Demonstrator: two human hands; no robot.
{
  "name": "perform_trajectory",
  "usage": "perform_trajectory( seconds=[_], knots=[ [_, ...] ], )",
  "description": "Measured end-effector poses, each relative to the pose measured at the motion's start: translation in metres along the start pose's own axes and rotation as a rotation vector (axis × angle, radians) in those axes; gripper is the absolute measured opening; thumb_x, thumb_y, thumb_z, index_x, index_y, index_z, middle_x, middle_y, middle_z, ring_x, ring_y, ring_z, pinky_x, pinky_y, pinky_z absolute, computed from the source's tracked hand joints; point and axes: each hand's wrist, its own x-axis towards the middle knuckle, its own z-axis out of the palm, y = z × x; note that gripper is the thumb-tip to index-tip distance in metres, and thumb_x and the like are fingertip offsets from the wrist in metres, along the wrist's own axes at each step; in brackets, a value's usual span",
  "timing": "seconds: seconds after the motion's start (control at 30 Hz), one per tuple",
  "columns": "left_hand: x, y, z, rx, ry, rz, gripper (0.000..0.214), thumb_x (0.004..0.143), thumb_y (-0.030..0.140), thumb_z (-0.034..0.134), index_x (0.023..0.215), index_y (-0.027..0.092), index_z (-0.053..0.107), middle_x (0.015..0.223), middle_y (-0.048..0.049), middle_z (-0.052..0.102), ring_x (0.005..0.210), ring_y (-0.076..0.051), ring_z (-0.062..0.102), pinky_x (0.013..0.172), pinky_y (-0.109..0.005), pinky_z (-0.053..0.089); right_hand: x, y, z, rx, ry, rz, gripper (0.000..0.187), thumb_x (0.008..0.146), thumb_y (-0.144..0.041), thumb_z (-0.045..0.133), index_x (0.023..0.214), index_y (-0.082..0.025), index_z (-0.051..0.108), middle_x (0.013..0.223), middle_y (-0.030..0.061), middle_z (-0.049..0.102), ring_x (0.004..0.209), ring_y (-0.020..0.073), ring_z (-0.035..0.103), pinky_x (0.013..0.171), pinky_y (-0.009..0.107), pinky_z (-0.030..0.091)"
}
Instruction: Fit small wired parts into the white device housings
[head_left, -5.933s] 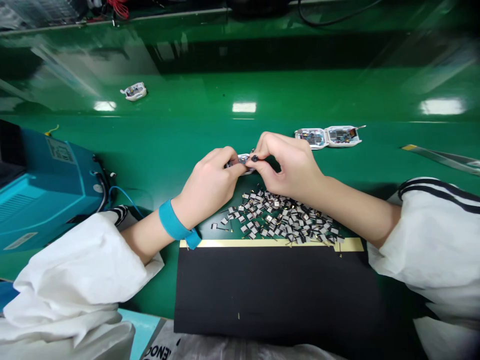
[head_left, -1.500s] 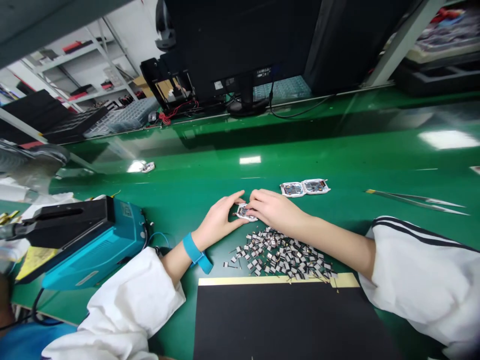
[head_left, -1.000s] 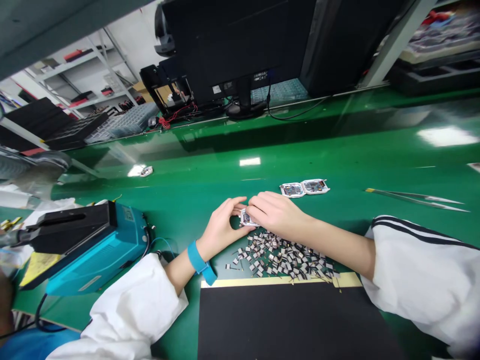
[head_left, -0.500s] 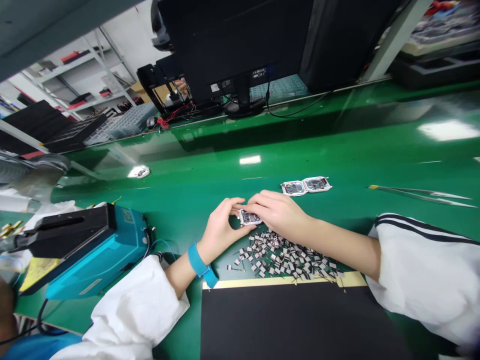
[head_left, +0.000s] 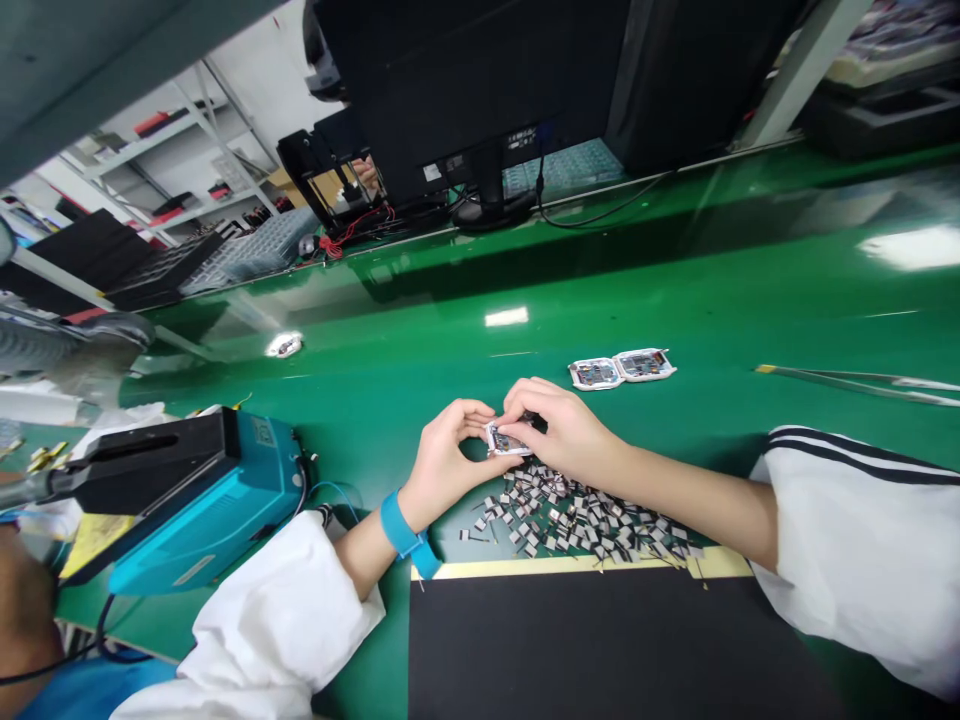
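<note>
Both my hands meet over the green bench, holding a small white-framed circuit module (head_left: 504,440) between their fingertips. My left hand (head_left: 450,452) grips its left end, with the thumb and fingers curved into a ring. My right hand (head_left: 559,425) pinches it from above and the right, and its fingers hide part of the module. Just below my hands lies a loose pile of several small grey-and-black components with thin wire leads (head_left: 577,515). A blue wrist strap (head_left: 403,533) circles my left wrist.
A pair of white-framed circuit modules (head_left: 621,367) lies beyond my right hand, with long tweezers (head_left: 855,380) further right. A black mat with a yellow strip (head_left: 600,645) lies nearest me. A teal machine (head_left: 210,515) stands left, below a monitor's back (head_left: 480,100).
My right hand has gone from lying flat over the module to pinching it with raised fingers. The module sits slightly higher between my hands, and the view has shifted a little.
</note>
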Motion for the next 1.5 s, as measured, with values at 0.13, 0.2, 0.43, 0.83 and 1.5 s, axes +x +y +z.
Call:
perform_trajectory(
  seconds=[0.13,0.2,0.43,0.83,1.5],
  knots=[
    [0.000,0.001,0.000,-0.013,0.026,-0.024,0.038,0.058,0.025,0.075,0.084,0.015,0.048,0.084,-0.0016,0.055,0.079,-0.011,0.059,0.073,-0.022,0.052,0.001,0.002,0.000,0.066,-0.051,0.083,0.014,0.074,-0.005,0.058,0.065,-0.013,0.051,0.071,0.0010,0.050,0.071,0.0135,0.046,0.066,0.027,0.036],
    [0.000,0.002,0.000,-0.023,0.025,-0.031,0.037,0.058,0.024,0.075,0.082,0.015,0.048,0.083,-0.0016,0.055,0.081,-0.012,0.059,0.075,-0.023,0.052,0.002,0.003,-0.001,0.073,-0.042,0.070,0.015,0.075,-0.005,0.057,0.065,-0.013,0.050,0.071,0.0007,0.050,0.072,0.0132,0.045,0.067,0.026,0.035],
    [0.001,0.003,0.000,0.011,0.031,0.039,0.033,0.060,0.025,0.074,0.073,0.015,0.045,0.076,0.0008,0.050,0.078,-0.012,0.058,0.068,-0.020,0.050,0.004,0.011,-0.003,0.139,-0.051,0.019,0.016,0.075,-0.010,0.059,0.063,-0.013,0.051,0.072,0.0003,0.048,0.073,0.0120,0.046,0.067,0.025,0.035],
    [-0.002,-0.004,-0.001,0.084,-0.018,-0.061,0.033,0.064,0.031,0.071,0.070,0.016,0.042,0.079,-0.0017,0.055,0.081,-0.014,0.057,0.073,-0.026,0.051,-0.001,0.011,-0.013,-0.419,-0.187,-0.316,0.024,0.086,-0.020,0.040,0.078,-0.012,0.061,0.078,0.0054,0.054,0.069,0.0141,0.046,0.063,0.027,0.038],
    [0.003,-0.004,-0.002,0.053,-0.040,-0.132,0.034,0.062,0.029,0.072,0.071,0.016,0.043,0.077,-0.0002,0.054,0.084,-0.014,0.057,0.076,-0.026,0.052,0.013,0.009,-0.014,-0.525,-0.248,-0.294,0.010,0.082,-0.017,0.050,0.078,-0.013,0.059,0.074,0.0033,0.054,0.070,0.0144,0.049,0.064,0.026,0.039]
  ],
)
